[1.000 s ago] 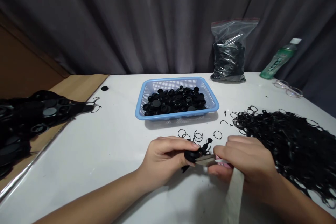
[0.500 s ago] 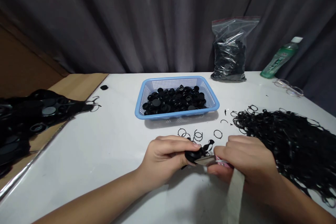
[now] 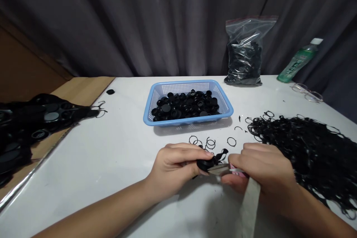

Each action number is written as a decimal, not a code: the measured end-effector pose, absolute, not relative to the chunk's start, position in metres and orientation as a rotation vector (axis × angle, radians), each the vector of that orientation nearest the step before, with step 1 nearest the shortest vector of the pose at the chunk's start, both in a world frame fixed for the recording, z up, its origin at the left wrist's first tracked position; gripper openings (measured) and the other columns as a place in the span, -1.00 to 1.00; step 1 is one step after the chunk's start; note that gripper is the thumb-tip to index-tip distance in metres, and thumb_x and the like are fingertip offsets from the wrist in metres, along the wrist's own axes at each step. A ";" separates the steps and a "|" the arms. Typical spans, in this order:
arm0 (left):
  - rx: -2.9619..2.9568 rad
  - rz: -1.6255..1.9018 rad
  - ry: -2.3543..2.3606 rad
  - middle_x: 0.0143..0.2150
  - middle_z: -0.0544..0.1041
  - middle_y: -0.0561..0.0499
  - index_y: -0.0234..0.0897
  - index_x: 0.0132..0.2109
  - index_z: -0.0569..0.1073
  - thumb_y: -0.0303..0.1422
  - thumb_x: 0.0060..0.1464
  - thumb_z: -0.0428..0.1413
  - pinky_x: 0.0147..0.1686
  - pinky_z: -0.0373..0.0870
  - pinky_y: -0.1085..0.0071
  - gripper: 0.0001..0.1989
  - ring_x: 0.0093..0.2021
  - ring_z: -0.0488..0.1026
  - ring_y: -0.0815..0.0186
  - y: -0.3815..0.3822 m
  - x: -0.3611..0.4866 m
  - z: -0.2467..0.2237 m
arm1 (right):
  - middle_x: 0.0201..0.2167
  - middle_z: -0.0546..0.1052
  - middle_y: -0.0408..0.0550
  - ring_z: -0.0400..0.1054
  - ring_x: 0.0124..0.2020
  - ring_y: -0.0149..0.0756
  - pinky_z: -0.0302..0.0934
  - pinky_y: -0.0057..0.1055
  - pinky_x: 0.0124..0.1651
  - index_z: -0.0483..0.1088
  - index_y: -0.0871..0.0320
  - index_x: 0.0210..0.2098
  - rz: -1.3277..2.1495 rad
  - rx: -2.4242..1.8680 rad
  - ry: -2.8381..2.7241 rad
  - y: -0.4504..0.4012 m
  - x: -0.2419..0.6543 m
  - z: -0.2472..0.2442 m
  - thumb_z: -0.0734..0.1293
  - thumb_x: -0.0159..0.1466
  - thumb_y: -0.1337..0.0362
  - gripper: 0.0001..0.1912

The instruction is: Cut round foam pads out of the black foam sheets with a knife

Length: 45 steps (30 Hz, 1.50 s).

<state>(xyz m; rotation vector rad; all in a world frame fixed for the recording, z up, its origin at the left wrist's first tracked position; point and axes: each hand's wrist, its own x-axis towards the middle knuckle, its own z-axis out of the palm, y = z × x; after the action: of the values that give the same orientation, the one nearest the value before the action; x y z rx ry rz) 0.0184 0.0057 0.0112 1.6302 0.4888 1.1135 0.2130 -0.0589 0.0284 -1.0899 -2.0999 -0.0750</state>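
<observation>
Black cap (image 3: 204,164), location?

I read it gripped in the left hand (image 3: 174,167), fingers curled, touching a blade (image 3: 219,169). The right hand (image 3: 263,169) is closed on that blade.

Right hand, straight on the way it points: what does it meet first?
The black cap in the left hand. The right hand points left behind the scissors, whose blades lead. They may already touch the cap; depth is unclear.
</observation>
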 end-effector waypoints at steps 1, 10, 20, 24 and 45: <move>1.633 1.110 0.484 -0.36 0.66 -0.08 -0.13 -0.24 0.65 -0.53 -0.11 0.31 -0.44 0.55 0.55 -0.74 -0.44 0.59 0.30 0.006 0.018 0.011 | -0.71 0.31 -0.23 0.10 -0.67 -0.46 -0.05 -0.44 -0.53 0.30 0.15 -0.46 -0.070 -1.087 -2.095 -0.058 0.213 0.029 0.15 0.40 0.11 -0.63; 1.619 1.078 0.535 -0.43 0.65 -0.10 -0.23 -0.31 0.66 -0.46 -0.13 0.34 -0.53 0.52 0.54 -0.85 -0.52 0.56 0.29 0.005 0.019 0.013 | -0.73 0.26 -0.23 0.06 -0.68 -0.47 -0.06 -0.46 -0.55 0.29 0.16 -0.52 -0.066 -1.122 -2.029 -0.058 0.209 0.026 0.14 0.40 0.11 -0.58; 1.071 0.869 0.688 -0.64 0.57 -0.03 -0.34 -0.56 0.55 -0.20 -0.54 0.46 -0.61 0.50 0.46 -0.62 -0.64 0.50 0.27 0.002 0.023 0.014 | -0.73 0.17 -0.24 0.02 -0.69 -0.49 -0.13 -0.52 -0.68 0.25 0.14 -0.59 0.600 -1.237 -1.431 -0.049 0.218 0.015 0.23 0.31 0.02 -0.56; 0.993 0.808 0.649 -0.64 0.56 -0.01 -0.32 -0.58 0.56 -0.24 -0.54 0.47 -0.62 0.45 0.49 -0.67 -0.64 0.48 0.32 0.002 0.022 0.011 | -0.72 0.07 -0.31 -0.10 -0.70 -0.51 -0.16 -0.51 -0.68 0.28 0.15 -0.53 1.070 -1.062 -1.192 -0.048 0.211 0.002 0.26 0.18 -0.20 -0.48; 0.931 0.689 0.568 -0.54 0.54 -0.08 -0.42 -0.44 0.55 0.10 0.01 0.10 -0.50 0.38 0.49 -0.43 -0.51 0.48 0.34 0.002 0.023 0.000 | -0.48 0.54 -0.09 0.43 -0.48 -0.34 0.36 -0.37 -0.36 0.46 0.15 -0.32 1.545 -0.901 -0.787 -0.051 0.186 0.003 0.53 0.00 0.10 -0.65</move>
<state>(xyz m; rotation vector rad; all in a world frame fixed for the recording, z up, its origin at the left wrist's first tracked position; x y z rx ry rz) 0.0228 0.0020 -0.0002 0.9310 0.5681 0.6890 0.1862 -0.0510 0.0026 -0.9010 -0.7872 1.5449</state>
